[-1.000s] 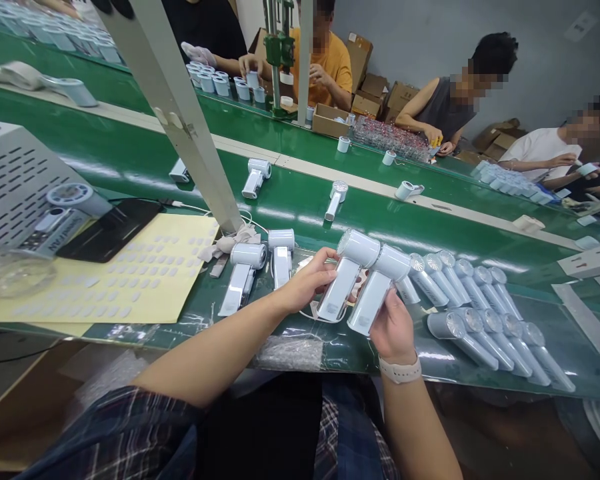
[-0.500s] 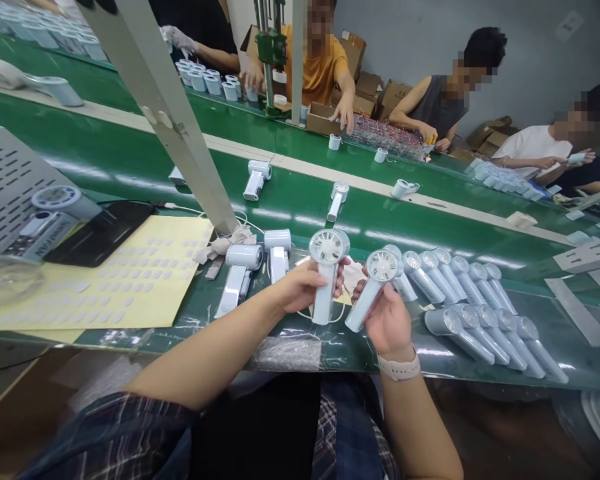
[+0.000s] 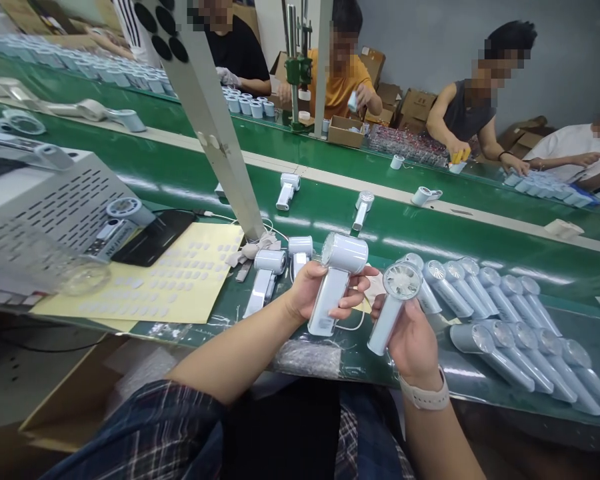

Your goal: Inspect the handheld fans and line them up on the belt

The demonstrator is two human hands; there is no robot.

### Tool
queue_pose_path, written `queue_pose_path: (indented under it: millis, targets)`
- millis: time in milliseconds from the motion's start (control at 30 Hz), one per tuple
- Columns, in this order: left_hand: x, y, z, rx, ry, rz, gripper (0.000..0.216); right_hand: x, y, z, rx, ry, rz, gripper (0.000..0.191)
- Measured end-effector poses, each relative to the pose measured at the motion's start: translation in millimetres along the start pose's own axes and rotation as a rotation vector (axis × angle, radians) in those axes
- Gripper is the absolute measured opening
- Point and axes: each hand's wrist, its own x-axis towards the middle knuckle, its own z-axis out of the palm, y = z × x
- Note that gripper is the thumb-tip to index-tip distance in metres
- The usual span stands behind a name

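Observation:
My left hand [image 3: 311,291] is closed around the handle of a pale blue handheld fan [image 3: 346,253], whose round head is turned side-on. In my right hand [image 3: 414,337] is a second handheld fan [image 3: 403,280], its slotted front facing me and its handle slanting down to the left. The two fans are held side by side, apart, above the bench edge. Right of my right hand lie two rows of similar fans [image 3: 500,357]. Just left of my left hand, more fans [image 3: 265,280] rest on the bench, one with a cable by it.
A yellow sheet of white stickers [image 3: 180,297] lies left, with a black phone-like slab [image 3: 153,243] on it. A slanted metal post [image 3: 220,133] rises ahead. The green conveyor [image 3: 320,213] carries several fans. Co-workers sit across it near a cardboard box [image 3: 347,131].
The fan in my left hand has turned from front-facing to side-on. The fan in my right hand stays front-facing. The camera view has swung left. A co-worker across has lifted a small blue part.

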Motion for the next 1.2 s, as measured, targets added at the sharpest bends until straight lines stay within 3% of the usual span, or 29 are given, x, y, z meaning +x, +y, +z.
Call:
queue_pose_path:
  millis: [167, 267, 333, 400, 467, 567, 733, 933, 1200]
  targets:
    - [2.1, -0.6, -0.8, -0.035, -0.076, 0.006, 0.069, -3.5, -3.2, 3.3, -0.016, -0.021, -0.005, 0.029]
    - [4.0, -7.9, -2.3, 0.068, -0.08, 0.147, 0.065, -5.1, -5.0, 2.5, -0.025, -0.023, -0.002, 0.028]
    - [5.0, -14.9, -5.3, 0.213, 0.012, 0.372, 0.061, -6.2, -5.9, 0.7, -0.017, -0.016, -0.02, 0.026]
    - [7.5, -20.7, -10.6, 0.438, 0.202, 0.611, 0.053, -7.1, -6.8, -1.7, -0.016, -0.01, -0.038, 0.025]
    - [13.5, -24.0, -17.5, 0.699, 0.436, 0.69, 0.042, -7.6, -8.1, -4.4, -0.026, -0.008, -0.05, 0.025]
    - [27.1, -26.1, -27.3, 0.921, 0.613, 0.566, 0.031, -7.9, -10.9, -8.3, -0.033, 0.01, -0.067, 0.025]
    - [35.3, -25.5, -33.5, 0.785, 0.652, 0.335, 0.024, -8.7, -14.5, -15.2, -0.015, 0.057, -0.08, 0.026]
    - [29.7, -14.6, -29.4, 0.215, 0.472, 0.291, 0.04, -7.4, -10.6, -19.3, 0.006, 0.061, -0.047, 0.028]
    - [26.1, -10.8, -29.6, 0.025, 0.243, 0.175, 0.045, -5.8, -7.9, -17.0, 0.001, 0.057, -0.041, 0.027]
